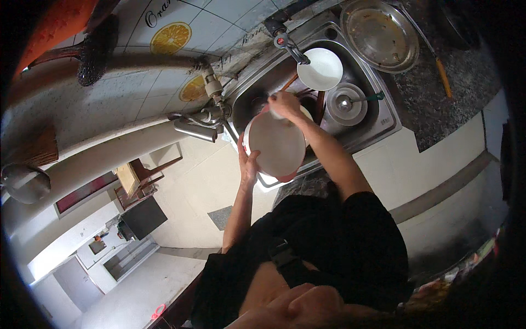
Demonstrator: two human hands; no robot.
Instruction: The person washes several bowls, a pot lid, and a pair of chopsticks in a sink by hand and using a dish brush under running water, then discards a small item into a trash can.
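Note:
My left hand (250, 166) grips the side of a large white bowl with small red handles (275, 145), its thumb over the rim. The bowl is tilted so its pale inside faces up, held over the near left side of the steel sink (383, 118). At the bowl's far rim, my right hand (285, 105) is closed, pressing something pale that I cannot make out against the inside. Beyond it in the sink, a white bowl (320, 68) lies under the tap (290, 46). A smaller translucent bowl (346, 109) holds a ladle with a dark green handle (368, 98).
Right of the sink, a round metal tray with brown stains (379, 35) rests on the dark speckled counter (438, 109), beside a stick with an orange handle (442, 77). Pipes and a valve (213, 88) jut from the tiled wall at left. Brown sticks lie in the sink.

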